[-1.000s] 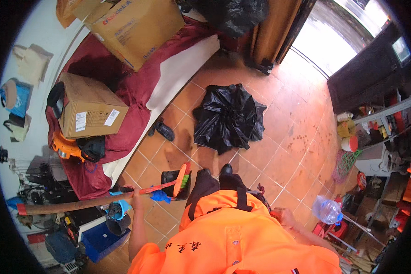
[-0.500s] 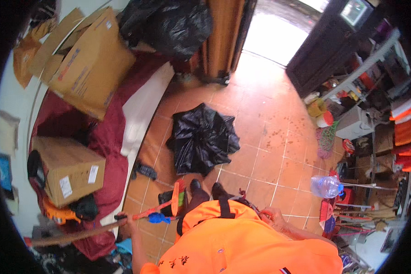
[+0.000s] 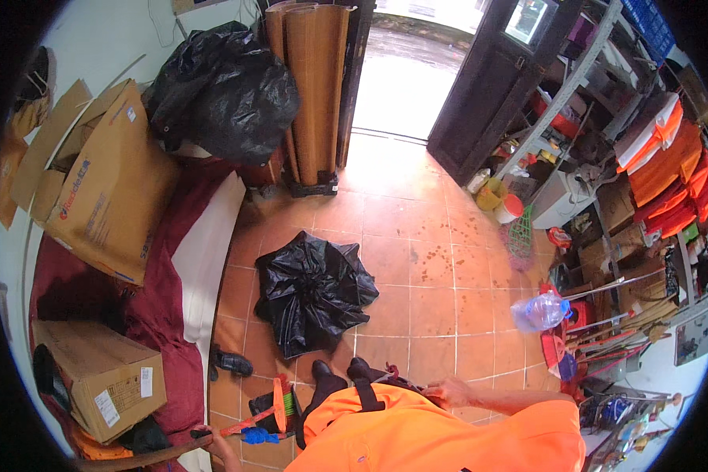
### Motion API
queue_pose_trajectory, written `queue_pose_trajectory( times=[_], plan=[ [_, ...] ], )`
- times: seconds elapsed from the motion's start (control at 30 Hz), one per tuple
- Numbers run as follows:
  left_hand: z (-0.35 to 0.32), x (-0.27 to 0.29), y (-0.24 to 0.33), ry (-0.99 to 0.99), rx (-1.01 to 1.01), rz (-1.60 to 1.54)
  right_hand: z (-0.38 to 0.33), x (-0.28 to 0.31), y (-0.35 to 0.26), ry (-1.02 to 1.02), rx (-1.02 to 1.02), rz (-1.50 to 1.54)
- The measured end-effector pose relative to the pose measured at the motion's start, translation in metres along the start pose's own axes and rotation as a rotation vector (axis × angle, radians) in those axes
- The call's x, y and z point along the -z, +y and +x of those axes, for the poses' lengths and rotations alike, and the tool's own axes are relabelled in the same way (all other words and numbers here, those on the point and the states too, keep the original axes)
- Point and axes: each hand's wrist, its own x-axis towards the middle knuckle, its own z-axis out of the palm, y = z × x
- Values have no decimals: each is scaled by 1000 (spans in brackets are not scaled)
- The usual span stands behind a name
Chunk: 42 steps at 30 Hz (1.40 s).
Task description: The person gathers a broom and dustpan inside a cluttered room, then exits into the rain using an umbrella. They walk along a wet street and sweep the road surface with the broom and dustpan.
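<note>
A: Quick pass. What's changed for you?

B: View, mostly. You've swung right and up since 1 second ago: the doorway [image 3: 401,94] now sits near top middle, and the black crinkled bundle [image 3: 315,291] has slid left in view. It lies on the tiled floor [image 3: 429,311] just ahead of your 2 dark shoes [image 3: 320,370]. Bag or umbrella, can't tell.

A: Left hand [image 3: 219,446]?

B: Grip is wrapped around the broom [image 3: 244,423], same as before. Broom's low on your left, orange head and green bristles toward your legs, brown end running off to lower left. Blue cloth [image 3: 258,435] shows beside the handle.

A: Dustpan?

B: Black dustpan [image 3: 260,403], right behind the broom head. Held or on the floor, can't tell.

A: Right hand [image 3: 447,392]?

B: At your waist, against your orange shirt [image 3: 433,429]. Fingers hidden; can't tell if that grip is wide, narrow or holding something.

A: So what does the change mean?

B: You've changed heading, not your left-hand hold. Broom's still with you; neither hand is on the bundle.
</note>
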Motion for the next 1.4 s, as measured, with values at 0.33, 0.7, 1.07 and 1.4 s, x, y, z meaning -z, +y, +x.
queue_pose_trajectory(
  times=[0.33, 0.7, 1.07, 1.4],
  plan=[
    [8, -18, 17, 46, 67, 594, 19, -68, 44, -563, -260, -160],
    [-20, -16, 91, -37, 172, 372, -10, 27, -28, -121, -145, 110],
    [-42, -79, 117, -17, 236, 344, -59, -25, -11, 60, -285, 251],
    [-4, -9, 47, -11, 146, 397, -50, -22, 4, 204, -265, 409]
  ],
)
